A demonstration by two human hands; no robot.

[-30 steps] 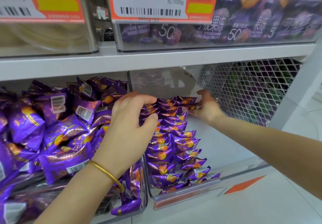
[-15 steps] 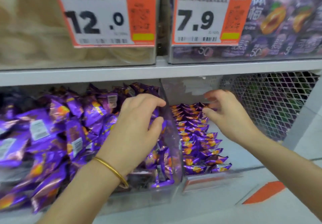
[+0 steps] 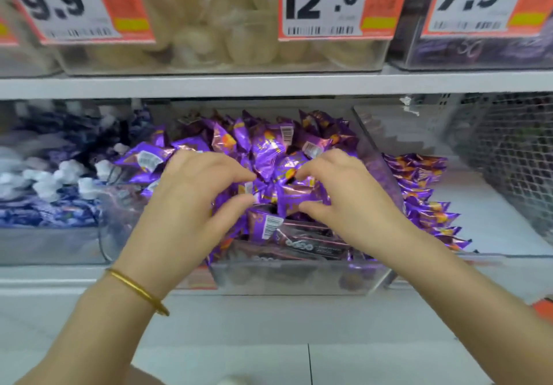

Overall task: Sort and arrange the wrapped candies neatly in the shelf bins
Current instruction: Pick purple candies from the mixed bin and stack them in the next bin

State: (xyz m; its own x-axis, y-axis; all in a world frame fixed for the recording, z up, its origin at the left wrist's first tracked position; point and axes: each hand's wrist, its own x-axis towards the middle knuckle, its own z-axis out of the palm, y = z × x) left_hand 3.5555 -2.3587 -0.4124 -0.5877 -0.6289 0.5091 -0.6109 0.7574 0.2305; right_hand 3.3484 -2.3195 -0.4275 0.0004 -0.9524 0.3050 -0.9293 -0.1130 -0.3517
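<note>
A clear plastic bin [image 3: 299,280] on the lower shelf holds a loose heap of purple wrapped candies [image 3: 269,142] with orange prints and barcodes. My left hand [image 3: 191,199], with a gold bangle on its wrist, and my right hand [image 3: 350,199] are both over the front of this heap, fingers curled. Each pinches the purple wrappers between thumb and fingertips, and a bunched candy [image 3: 278,190] sits between the two hands. In the bin to the right, smaller purple candies [image 3: 425,193] lie in a neat overlapping row along its left wall.
The bin at the left holds blue and white wrapped candies [image 3: 59,175]. A white mesh panel [image 3: 508,151] closes the shelf's right end. The upper shelf edge [image 3: 269,85] runs above, carrying bins with orange price tags such as the 12.0 tag [image 3: 323,1]. White floor tiles lie below.
My view has swung left onto the heaped bin. My right hand left the neat row in the right bin and came over beside my left hand on the heap.
</note>
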